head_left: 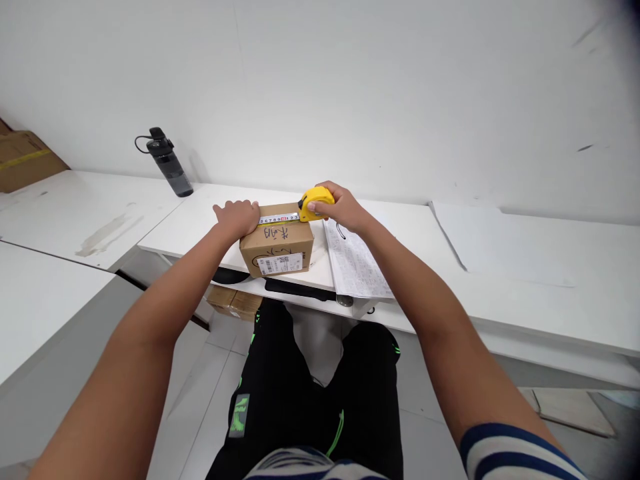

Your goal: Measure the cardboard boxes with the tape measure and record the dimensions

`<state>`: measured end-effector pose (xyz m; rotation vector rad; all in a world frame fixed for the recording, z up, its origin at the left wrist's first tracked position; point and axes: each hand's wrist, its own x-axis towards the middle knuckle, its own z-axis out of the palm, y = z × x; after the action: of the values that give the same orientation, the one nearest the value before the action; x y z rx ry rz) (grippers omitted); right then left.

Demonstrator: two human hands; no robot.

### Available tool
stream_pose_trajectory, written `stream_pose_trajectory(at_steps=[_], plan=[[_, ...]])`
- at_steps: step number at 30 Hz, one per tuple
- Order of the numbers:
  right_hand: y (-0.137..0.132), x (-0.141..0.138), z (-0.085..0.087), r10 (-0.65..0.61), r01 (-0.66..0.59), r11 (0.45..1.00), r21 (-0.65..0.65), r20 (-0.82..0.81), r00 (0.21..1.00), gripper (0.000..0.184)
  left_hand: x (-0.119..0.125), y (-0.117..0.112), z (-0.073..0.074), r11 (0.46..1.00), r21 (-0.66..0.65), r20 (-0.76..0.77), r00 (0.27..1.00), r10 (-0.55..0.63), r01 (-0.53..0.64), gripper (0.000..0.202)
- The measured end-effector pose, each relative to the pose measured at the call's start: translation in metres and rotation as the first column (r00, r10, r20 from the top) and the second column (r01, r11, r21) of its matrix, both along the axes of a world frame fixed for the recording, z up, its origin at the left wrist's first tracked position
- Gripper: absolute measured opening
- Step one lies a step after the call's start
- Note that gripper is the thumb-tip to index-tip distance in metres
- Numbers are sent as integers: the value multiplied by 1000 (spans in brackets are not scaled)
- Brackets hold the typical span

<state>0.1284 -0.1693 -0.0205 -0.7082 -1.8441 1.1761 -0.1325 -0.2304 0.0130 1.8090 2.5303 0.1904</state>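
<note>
A small cardboard box (293,243) stands on the white desk, with black handwriting on top and a printed label on its near side. Across its top lies the pulled-out blade (279,219) of a yellow tape measure (320,195), numbers facing up. My right hand (344,205) is closed around the tape measure's case at the box's right edge. At the box's left edge, my left hand (237,217) presses down with curled fingers on the blade's end, which it covers.
Papers with handwriting (353,263) lie right of the box, and more white sheets (463,233) lie farther right. A dark water bottle (170,163) stands left near the wall. Another carton (27,160) is at far left. Below the desk are brown boxes (235,303).
</note>
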Motion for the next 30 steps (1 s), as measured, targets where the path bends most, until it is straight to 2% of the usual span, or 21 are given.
stream_pose_trajectory(at_steps=[5, 8, 10, 13, 16, 19, 25, 30], plan=[[-1, -3, 3, -15, 15, 1000, 5, 5, 1000, 41, -4, 4, -1, 1000, -10, 61, 998, 9, -8, 51], [3, 5, 1, -19, 19, 1000, 24, 26, 999, 43, -4, 6, -3, 1000, -14, 106, 994, 21, -19, 51], [6, 23, -4, -63, 62, 998, 13, 46, 997, 45, -4, 7, -6, 1000, -13, 142, 990, 19, -17, 50], [14, 60, -11, -196, 200, 978, -53, 77, 978, 48, -4, 10, -12, 1000, 11, 212, 977, -9, 7, 48], [20, 82, -14, -225, 229, 972, -46, 84, 971, 52, -6, 13, -16, 999, 44, 274, 961, -30, 18, 48], [20, 78, -18, -215, 216, 976, -14, 60, 975, 59, -6, 12, -16, 999, 45, 279, 960, -9, -4, 53], [13, 57, -32, -295, 295, 955, -24, -86, 951, 65, -3, 12, -12, 1000, 25, 281, 959, -24, 17, 55], [12, 37, -42, -305, 310, 951, 4, -179, 935, 67, 1, 12, -11, 998, 1, 183, 981, -60, 60, 57]])
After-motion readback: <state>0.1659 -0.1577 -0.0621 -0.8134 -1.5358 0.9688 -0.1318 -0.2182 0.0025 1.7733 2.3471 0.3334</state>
